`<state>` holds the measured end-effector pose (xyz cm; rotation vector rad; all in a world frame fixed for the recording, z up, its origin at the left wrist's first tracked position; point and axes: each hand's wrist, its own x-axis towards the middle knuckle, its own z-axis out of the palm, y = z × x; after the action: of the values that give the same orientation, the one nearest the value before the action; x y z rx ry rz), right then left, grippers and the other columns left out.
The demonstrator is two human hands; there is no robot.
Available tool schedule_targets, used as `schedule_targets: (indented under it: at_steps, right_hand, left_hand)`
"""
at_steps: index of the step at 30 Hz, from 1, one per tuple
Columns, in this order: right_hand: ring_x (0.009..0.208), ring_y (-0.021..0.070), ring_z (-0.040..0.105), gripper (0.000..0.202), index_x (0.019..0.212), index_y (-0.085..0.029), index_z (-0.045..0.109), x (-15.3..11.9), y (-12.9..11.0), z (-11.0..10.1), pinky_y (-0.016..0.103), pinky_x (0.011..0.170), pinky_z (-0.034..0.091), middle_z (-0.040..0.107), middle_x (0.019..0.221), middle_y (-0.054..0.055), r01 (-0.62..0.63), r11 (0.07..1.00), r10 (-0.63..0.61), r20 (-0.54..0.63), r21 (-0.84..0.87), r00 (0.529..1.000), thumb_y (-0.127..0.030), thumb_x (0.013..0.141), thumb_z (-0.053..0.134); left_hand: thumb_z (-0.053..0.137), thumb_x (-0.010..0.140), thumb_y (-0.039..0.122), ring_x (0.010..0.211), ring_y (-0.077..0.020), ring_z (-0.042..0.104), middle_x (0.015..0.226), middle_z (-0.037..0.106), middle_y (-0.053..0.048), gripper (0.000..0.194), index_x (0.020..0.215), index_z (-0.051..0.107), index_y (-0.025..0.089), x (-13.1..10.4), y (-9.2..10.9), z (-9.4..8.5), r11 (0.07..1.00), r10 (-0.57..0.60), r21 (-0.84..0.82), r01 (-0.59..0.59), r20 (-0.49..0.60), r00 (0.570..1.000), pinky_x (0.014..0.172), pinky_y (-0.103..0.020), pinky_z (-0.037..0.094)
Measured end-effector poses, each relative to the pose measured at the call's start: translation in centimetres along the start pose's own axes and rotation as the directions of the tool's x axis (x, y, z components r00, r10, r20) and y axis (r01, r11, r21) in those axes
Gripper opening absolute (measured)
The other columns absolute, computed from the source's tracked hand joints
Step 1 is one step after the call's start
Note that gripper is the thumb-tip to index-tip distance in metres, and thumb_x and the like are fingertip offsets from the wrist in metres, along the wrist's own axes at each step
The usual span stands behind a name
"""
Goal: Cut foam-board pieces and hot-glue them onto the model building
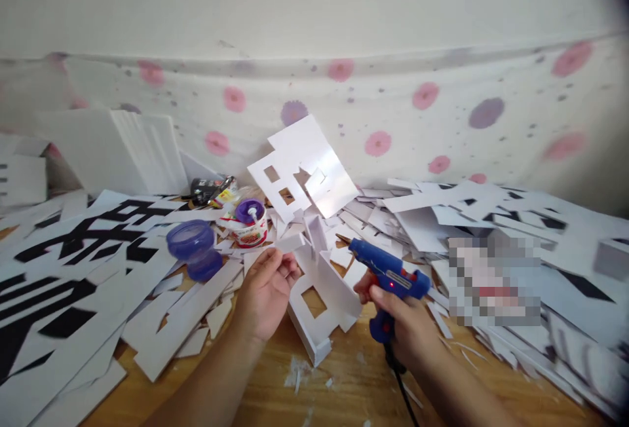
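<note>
In my right hand (410, 322) is a blue hot glue gun (381, 260) with a small red light lit and its nozzle pointing up and left. My left hand (268, 289) pinches a small white foam board strip (289, 243) between thumb and fingers. Between both hands stands a white foam board assembly (331, 289) with raised edge walls and a square cut-out, tilted on the table. Behind it leans a larger white board panel (307, 165) with square openings and a flap. The fingertips of my right hand come close to the assembly's right edge; touching I cannot tell.
A paper tub (250, 234) with a purple lid and a blue translucent container (191, 243) stand to the left. Board scraps (378, 221) and black-marked sheets (98, 237) cover much of the wooden table (275, 388). White sheets (113, 148) lean against the flowered wall covering.
</note>
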<state>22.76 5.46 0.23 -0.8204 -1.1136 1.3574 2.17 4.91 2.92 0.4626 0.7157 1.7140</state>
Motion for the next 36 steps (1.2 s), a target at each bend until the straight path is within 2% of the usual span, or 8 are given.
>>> schedule_targets:
  at_steps: [5,8,15,20,27,30,32,36]
  right_hand:
    - [0.076,0.0173,0.062,0.036,0.080,-0.021,0.069,0.9,-0.3,0.3,0.030,0.073,0.050,0.066,0.080,0.003,0.067,0.961,-0.049,-0.075,0.267,0.996,-0.055,0.068,0.076]
    - [0.068,0.0162,0.061,0.044,0.085,-0.020,0.068,0.5,-0.8,0.4,0.027,0.062,0.050,0.065,0.075,0.002,0.030,0.941,-0.029,-0.010,0.336,1.000,-0.061,0.069,0.073]
    - [0.053,0.0091,0.055,0.055,0.086,-0.018,0.067,0.1,-1.5,0.1,0.020,0.045,0.041,0.064,0.078,0.001,-0.093,0.967,0.073,0.092,0.237,0.993,-0.069,0.066,0.070]
    - [0.032,0.0062,0.039,0.064,0.101,-0.019,0.064,0.2,-1.6,-0.4,0.018,0.030,0.031,0.053,0.052,-0.004,-0.162,0.987,0.156,0.219,0.009,0.963,-0.075,0.071,0.061]
    - [0.038,0.0096,0.045,0.057,0.104,-0.020,0.064,0.9,-1.0,-1.4,0.021,0.033,0.038,0.056,0.055,-0.003,-0.096,0.995,0.102,0.318,-0.035,0.943,-0.067,0.071,0.068]
    - [0.059,0.0142,0.058,0.050,0.105,-0.022,0.064,1.8,-0.8,-1.6,0.027,0.054,0.050,0.064,0.070,0.000,0.097,0.988,-0.116,0.165,0.119,0.979,-0.055,0.070,0.076]
    - [0.071,0.0144,0.060,0.048,0.108,-0.024,0.065,2.3,-1.0,-1.6,0.029,0.069,0.052,0.064,0.077,-0.001,0.254,0.947,-0.263,0.023,0.198,0.965,-0.046,0.069,0.080]
    - [0.065,0.0124,0.059,0.022,0.091,-0.024,0.069,2.2,-1.7,-1.4,0.030,0.072,0.050,0.063,0.067,-0.003,0.348,0.893,-0.331,-0.106,0.287,0.938,-0.029,0.073,0.079]
  left_hand:
    - [0.087,0.061,0.032,0.091,-0.0204,0.062,0.085,0.068,-0.004,0.028,0.074,0.065,0.020,-4.0,-2.4,3.4,0.988,-0.151,0.033,0.149,0.087,0.985,0.081,-0.035,0.052]
    - [0.084,0.066,0.034,0.095,-0.0214,0.061,0.094,0.069,-0.006,0.024,0.079,0.069,0.020,-6.0,-4.7,4.6,0.945,-0.326,0.099,0.311,0.238,0.915,0.086,-0.036,0.049]
    - [0.079,0.073,0.029,0.088,-0.0173,0.061,0.093,0.071,-0.004,0.017,0.087,0.072,0.021,-6.3,-7.5,3.7,0.899,-0.426,0.086,0.429,0.396,0.814,0.080,-0.030,0.048]
    - [0.078,0.074,0.030,0.078,-0.0179,0.063,0.082,0.070,-0.004,0.015,0.083,0.072,0.019,-5.6,-8.4,3.4,0.889,-0.409,0.043,0.455,0.523,0.748,0.072,-0.029,0.048]
    - [0.081,0.072,0.028,0.078,-0.0157,0.061,0.081,0.069,-0.003,0.017,0.083,0.072,0.018,-4.9,-8.4,3.3,0.907,-0.336,-0.065,0.417,0.487,0.806,0.072,-0.027,0.047]
    - [0.081,0.071,0.031,0.081,-0.0172,0.060,0.090,0.069,-0.004,0.021,0.086,0.072,0.020,-4.5,-7.6,3.2,0.937,-0.273,-0.085,0.338,0.420,0.865,0.073,-0.028,0.047]
    - [0.082,0.070,0.032,0.082,-0.0171,0.059,0.097,0.067,-0.005,0.026,0.090,0.071,0.020,-4.2,-7.2,3.2,0.952,-0.243,-0.095,0.292,0.344,0.907,0.073,-0.029,0.046]
    - [0.082,0.069,0.031,0.081,-0.0164,0.058,0.096,0.066,-0.005,0.025,0.088,0.070,0.019,-3.9,-6.9,3.1,0.966,-0.217,-0.080,0.246,0.268,0.939,0.071,-0.028,0.044]
